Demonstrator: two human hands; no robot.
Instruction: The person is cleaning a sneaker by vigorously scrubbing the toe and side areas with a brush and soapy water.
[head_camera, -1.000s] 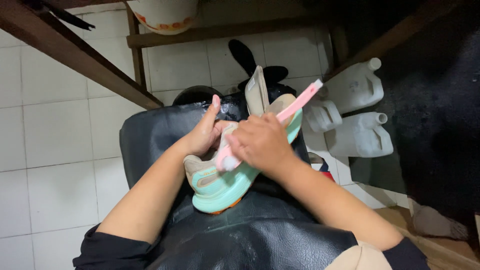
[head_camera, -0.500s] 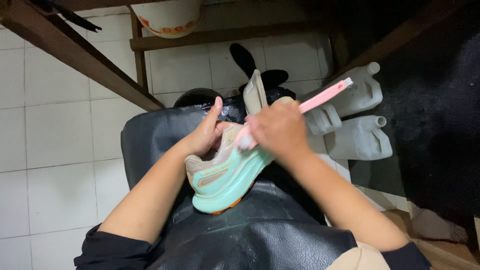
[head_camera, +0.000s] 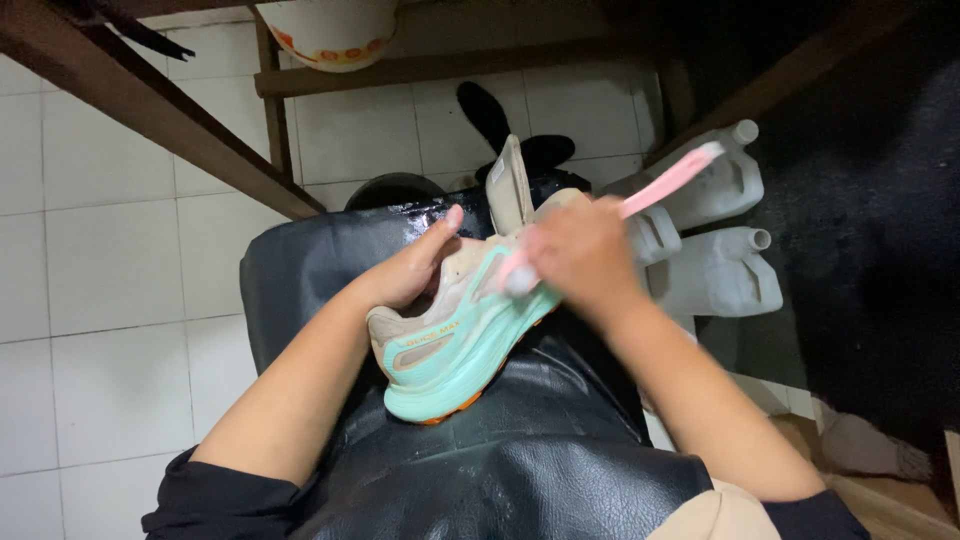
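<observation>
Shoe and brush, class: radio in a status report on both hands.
Left hand grips the shoe at its heel. Right hand holds the pink brush, bristles on the shoe's side. Black apron underneath; nothing in the way.

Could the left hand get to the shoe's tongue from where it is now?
Probably yes. The left hand already grips the shoe at its collar, and the tongue stands upright just beyond its fingertips with nothing between; the right hand works with the pink brush beside it.
</observation>
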